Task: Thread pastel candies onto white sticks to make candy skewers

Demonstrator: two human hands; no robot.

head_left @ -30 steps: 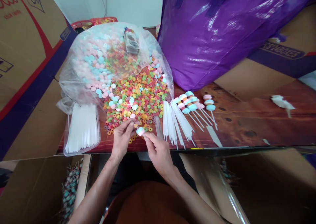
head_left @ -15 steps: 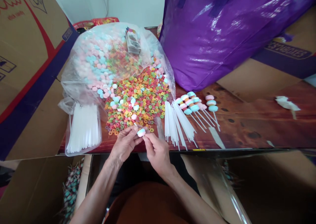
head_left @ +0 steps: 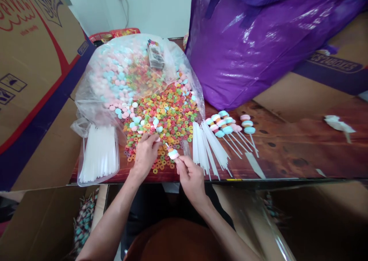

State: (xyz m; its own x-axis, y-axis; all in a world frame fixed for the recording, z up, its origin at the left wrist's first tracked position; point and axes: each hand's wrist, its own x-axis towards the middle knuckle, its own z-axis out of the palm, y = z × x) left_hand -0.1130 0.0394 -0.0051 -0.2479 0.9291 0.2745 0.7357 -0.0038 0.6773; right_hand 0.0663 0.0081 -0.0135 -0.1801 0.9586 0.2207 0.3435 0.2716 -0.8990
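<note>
1. The candy stick (head_left: 173, 152), bearing a blue-and-white candy (head_left: 173, 155) and an orange ring (head_left: 170, 150), is above the tabletop (head_left: 287, 149) by its near edge, left of centre.
2. Threading seems in hand; the next move calls for aligning a piece with the bare tip.
3. Right hand (head_left: 192, 180): fingertips pinch the stick's lower end.
4. Left hand (head_left: 145, 153): fingers narrow at a pink candy (head_left: 158, 139); whether gripped, I cannot tell.

I see candy rings (head_left: 172, 109) in red, orange, yel. & green; puffy sweets (head_left: 125, 115) are pink, lt. blue & wht.; sticks (head_left: 97, 153) plain wht.; bag (head_left: 244, 50) purple; bench (head_left: 290, 149) red-brn. w/ dark spots.
</note>
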